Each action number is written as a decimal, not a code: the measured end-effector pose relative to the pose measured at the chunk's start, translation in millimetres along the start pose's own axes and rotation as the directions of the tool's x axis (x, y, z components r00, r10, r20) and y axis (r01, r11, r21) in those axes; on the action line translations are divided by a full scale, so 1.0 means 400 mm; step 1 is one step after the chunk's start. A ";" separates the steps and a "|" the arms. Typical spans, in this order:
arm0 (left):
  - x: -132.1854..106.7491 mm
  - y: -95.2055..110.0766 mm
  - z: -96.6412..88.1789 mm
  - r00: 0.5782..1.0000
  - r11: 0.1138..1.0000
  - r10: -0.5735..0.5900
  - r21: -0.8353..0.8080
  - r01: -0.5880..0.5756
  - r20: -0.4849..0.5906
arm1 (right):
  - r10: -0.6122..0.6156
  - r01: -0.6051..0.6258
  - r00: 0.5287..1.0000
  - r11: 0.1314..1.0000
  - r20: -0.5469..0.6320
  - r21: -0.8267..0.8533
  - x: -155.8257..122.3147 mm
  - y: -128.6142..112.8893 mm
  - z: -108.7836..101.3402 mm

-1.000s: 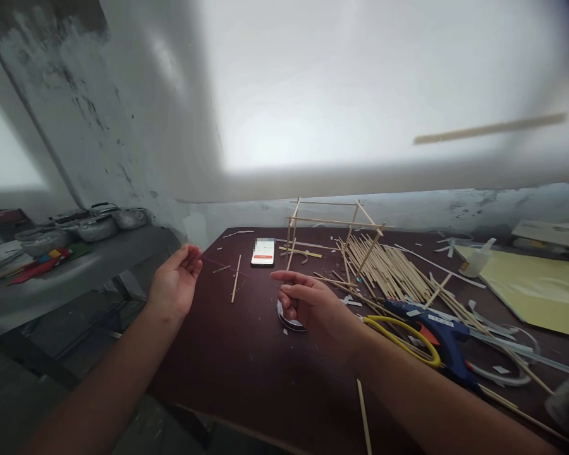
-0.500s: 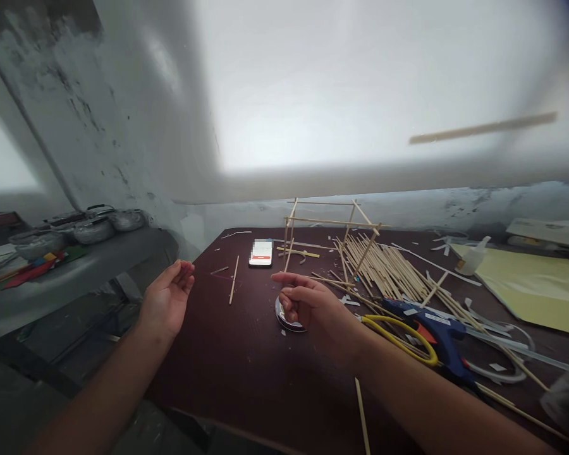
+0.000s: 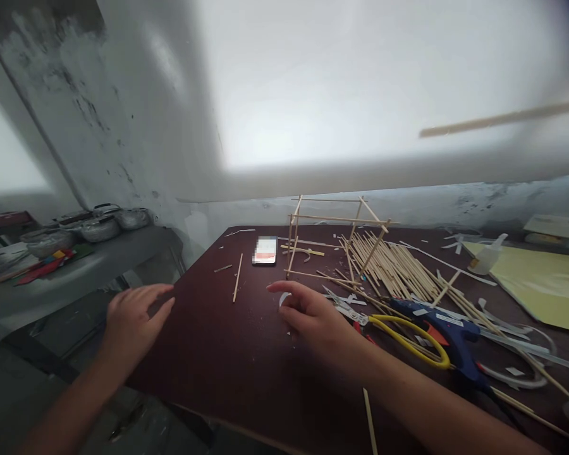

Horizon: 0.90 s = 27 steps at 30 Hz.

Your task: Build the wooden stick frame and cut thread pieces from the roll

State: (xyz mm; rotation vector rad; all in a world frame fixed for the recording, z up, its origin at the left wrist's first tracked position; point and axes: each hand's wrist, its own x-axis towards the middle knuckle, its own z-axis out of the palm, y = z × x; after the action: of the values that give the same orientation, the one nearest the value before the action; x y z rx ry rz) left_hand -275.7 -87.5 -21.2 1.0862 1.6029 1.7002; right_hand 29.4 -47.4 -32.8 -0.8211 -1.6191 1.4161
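My left hand hovers by the left edge of the dark table, thumb and fingers apart, holding nothing. My right hand is over the middle of the table, index finger stretched out and thumb apart from it. Behind its fingertips shows the pale curved edge of a round object, mostly hidden by the hand. Just beyond stands a box-shaped frame of thin wooden sticks. Yellow-handled scissors lie right of the right hand, beside a blue glue gun. A single stick lies between the hands.
A phone with a lit screen lies near the back. Many loose sticks are heaped behind the scissors. A small bottle and yellow paper lie at the right. Wrapped pots stand on another table leftward.
My left hand has moved left and down, its fingers spreading from a loose curl. My right hand's fingers have opened somewhat and cover more of the round object. The view has shifted slightly.
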 end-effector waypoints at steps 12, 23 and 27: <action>-0.071 0.098 0.447 0.590 0.963 0.129 0.042 -0.268 0.797 | -0.177 0.151 0.979 0.964 -0.104 -0.220 0.000 0.010 -0.050; -0.077 0.038 0.430 0.591 0.894 0.195 0.106 -0.436 0.783 | -0.032 0.024 0.985 0.998 -0.167 -0.052 0.000 0.024 -0.073; -0.090 0.045 0.414 0.576 0.836 0.263 0.116 -0.537 0.774 | 0.015 -0.010 0.992 0.999 -0.129 0.045 -0.009 0.024 -0.068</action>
State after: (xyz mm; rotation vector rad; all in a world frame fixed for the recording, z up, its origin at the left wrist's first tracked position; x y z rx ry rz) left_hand -114.8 -31.9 -16.7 2.1341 1.1474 0.9498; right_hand 55.0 -36.7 -41.7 -0.8805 -1.4824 1.3736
